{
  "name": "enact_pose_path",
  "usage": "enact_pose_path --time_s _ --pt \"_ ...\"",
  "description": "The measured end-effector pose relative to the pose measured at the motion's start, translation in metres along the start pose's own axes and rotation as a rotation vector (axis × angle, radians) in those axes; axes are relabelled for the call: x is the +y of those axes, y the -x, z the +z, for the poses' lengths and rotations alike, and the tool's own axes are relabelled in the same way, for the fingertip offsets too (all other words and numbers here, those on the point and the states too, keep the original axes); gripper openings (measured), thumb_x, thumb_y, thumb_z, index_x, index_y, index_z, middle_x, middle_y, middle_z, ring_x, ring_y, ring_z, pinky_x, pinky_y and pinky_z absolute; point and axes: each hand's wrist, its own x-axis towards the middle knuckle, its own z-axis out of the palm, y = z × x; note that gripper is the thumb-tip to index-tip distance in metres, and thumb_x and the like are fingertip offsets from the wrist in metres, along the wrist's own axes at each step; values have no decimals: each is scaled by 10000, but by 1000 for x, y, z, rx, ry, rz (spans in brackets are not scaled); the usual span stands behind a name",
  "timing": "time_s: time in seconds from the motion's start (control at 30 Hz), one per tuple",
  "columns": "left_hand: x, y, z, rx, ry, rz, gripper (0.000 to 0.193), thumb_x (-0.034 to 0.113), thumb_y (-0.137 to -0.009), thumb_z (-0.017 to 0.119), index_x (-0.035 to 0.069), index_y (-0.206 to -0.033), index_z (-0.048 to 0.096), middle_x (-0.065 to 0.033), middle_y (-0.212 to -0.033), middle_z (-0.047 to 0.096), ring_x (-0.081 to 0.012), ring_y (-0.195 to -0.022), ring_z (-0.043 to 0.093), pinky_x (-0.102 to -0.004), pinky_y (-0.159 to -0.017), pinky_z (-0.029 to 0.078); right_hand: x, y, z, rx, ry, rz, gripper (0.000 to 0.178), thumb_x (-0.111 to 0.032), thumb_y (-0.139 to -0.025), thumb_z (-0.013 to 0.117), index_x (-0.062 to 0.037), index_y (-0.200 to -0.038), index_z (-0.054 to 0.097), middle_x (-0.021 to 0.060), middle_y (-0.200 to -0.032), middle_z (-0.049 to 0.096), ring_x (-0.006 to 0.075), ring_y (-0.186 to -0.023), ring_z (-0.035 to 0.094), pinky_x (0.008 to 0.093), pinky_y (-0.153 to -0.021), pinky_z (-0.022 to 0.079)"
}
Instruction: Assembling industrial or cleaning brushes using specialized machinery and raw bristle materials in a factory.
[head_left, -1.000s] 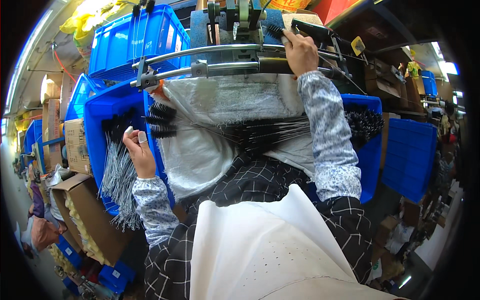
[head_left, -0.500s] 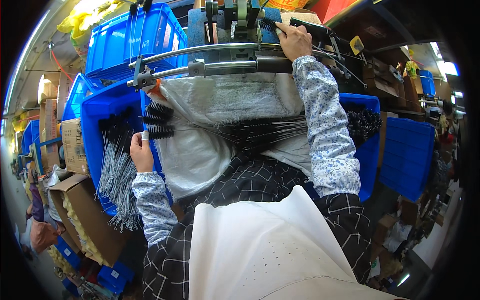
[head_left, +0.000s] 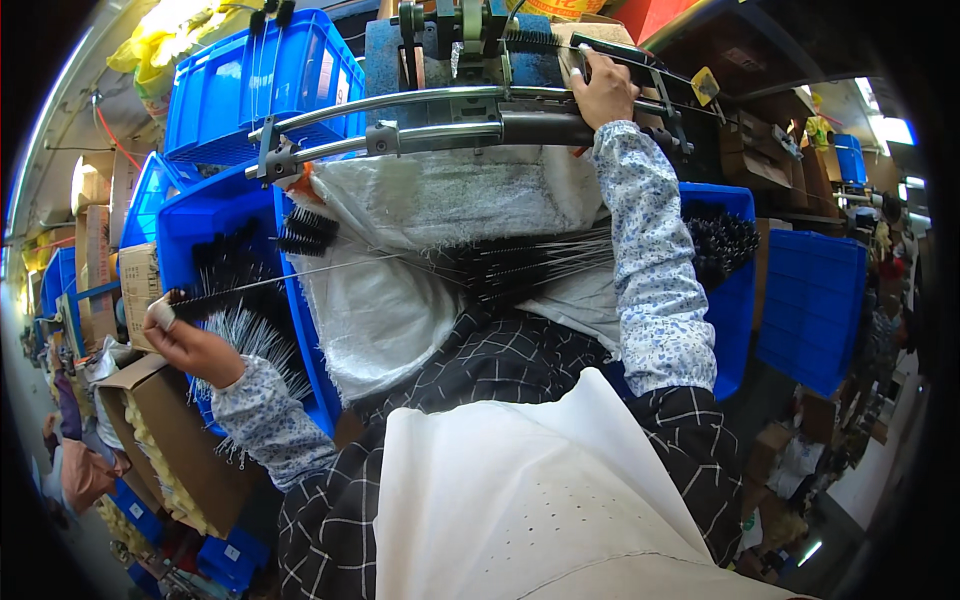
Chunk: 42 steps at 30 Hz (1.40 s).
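Observation:
My left hand [head_left: 185,345], at the far left, pinches the bristled end of a thin black twisted-wire brush [head_left: 235,292]. Its bare wire slants right toward a bunch of such brushes [head_left: 500,268] on my lap. My right hand [head_left: 604,92] is up at the machine [head_left: 455,45], fingers curled in over a dark bar; what they grip is hidden. Just left of those fingers, a black brush [head_left: 532,38] lies level at the machine. Other black brush heads [head_left: 305,232] rest by the left bin's rim.
Blue bins stand left [head_left: 314,350] and right [head_left: 735,320], both holding brushes. Two metal rails [head_left: 440,134] cross before the machine. White woven sheeting [head_left: 375,320] covers my lap. An open carton [head_left: 185,450] is at the lower left; another person [head_left: 88,470] is beyond.
My left hand has swung left, drawing a brush away from the heads by the bin. My right hand has shifted slightly right, off the brush at the machine.

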Motion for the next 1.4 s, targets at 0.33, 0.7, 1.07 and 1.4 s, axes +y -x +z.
enact_pose_path --time_s 0.33,0.7,1.07,1.4 --pt "21 5 0 37 372 -174 243 248 -848 501 32 -957 508 -43 -886 504 -112 -793 492 -203 -656 433 -26 3 13 25 -183 4 336 -173 -753 551 -68 -1072 541 98 -1083 536 252 -995 511 386 -845 402" --pt "26 6 -6 106 354 -195 224 251 -871 452 30 -853 480 -26 -764 501 -64 -646 476 -158 -536 404 -48 5 13 54 -206 -7 340 -144 -739 547 -74 -1072 548 94 -1048 555 227 -970 521 412 -799 371" --pt "37 15 11 10 323 -182 233 252 -879 422 35 -936 483 -31 -833 506 -62 -694 494 -150 -543 408 -109 8 16 -5 -134 13 312 -153 -751 559 -93 -1058 559 57 -1008 561 203 -932 533 395 -767 395" --pt "36 18 16 -18 371 -220 190 203 -873 413 43 -946 484 -21 -843 504 -52 -715 501 -134 -544 402 -49 3 3 -37 -117 -3 324 -178 -749 554 -94 -1063 553 72 -1039 558 227 -973 520 419 -806 371"
